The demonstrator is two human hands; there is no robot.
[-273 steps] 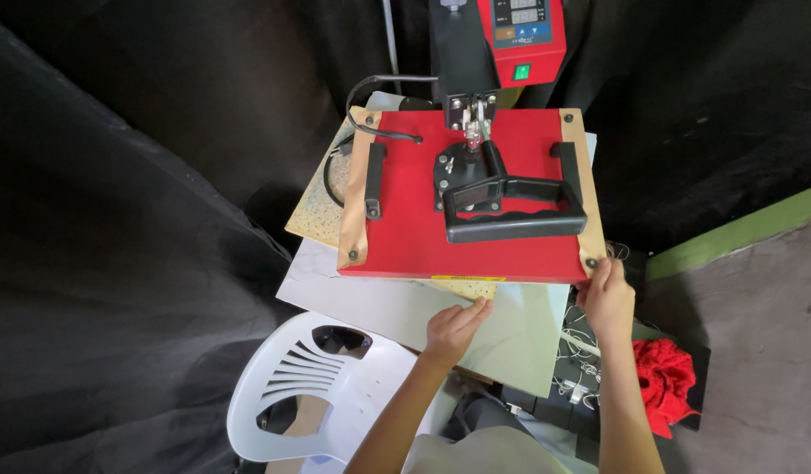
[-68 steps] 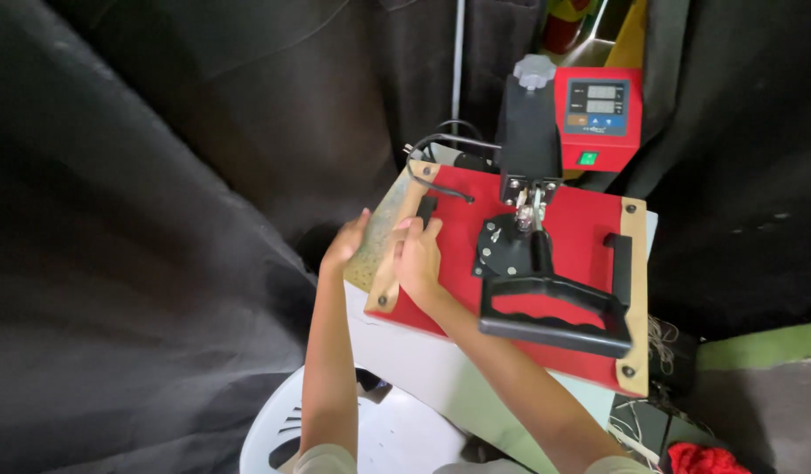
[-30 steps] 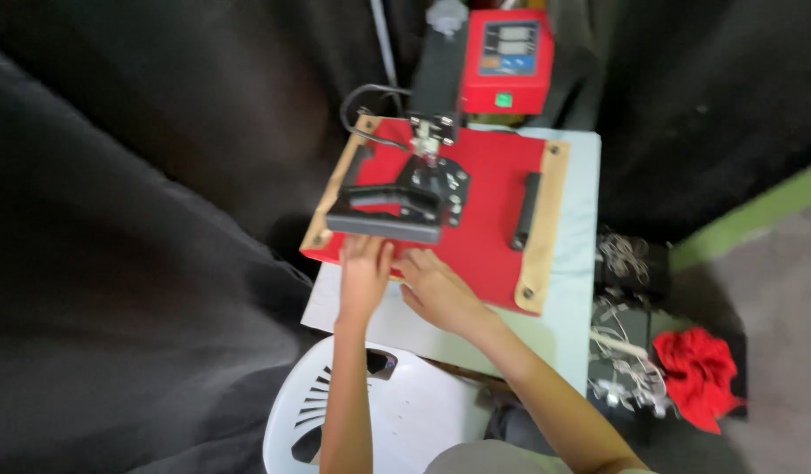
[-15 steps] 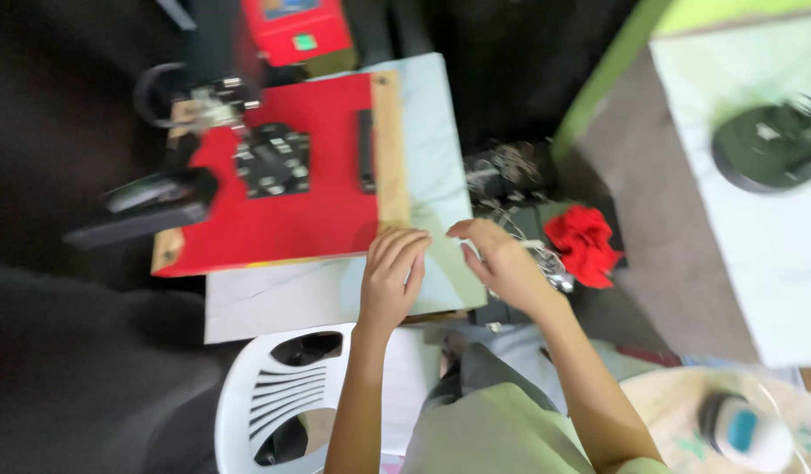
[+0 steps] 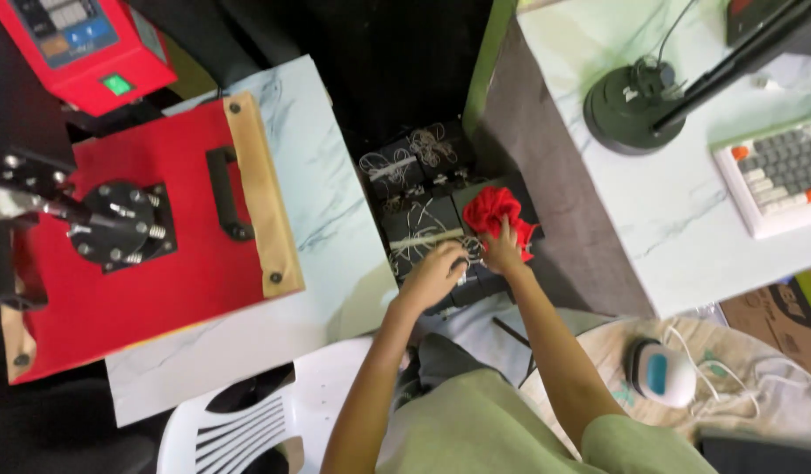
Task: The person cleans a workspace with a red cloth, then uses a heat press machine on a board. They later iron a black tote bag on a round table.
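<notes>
Red cloth point(image 5: 500, 219): bunched and crumpled, lying on the pile of black bags just past my right fingertips — my right hand grips its near edge.
Heat press point(image 5: 133, 237): well off to the left of my left hand, a red plate on a wooden board with a black handle, its red control box at the far left corner.
Marble-look table point(image 5: 326, 228): between the press and my left hand, pale with grey veins.
White plastic chair point(image 5: 247, 421): near my left forearm, on the body side.
Black bags point(image 5: 423, 215): stacked under both hands, pale strings lying tangled over them.
My left hand point(image 5: 436, 272): fingers curled down, pressing on a bag — whether it pinches a string I cannot tell.
My right hand point(image 5: 504, 254): closed on the cloth.
</notes>
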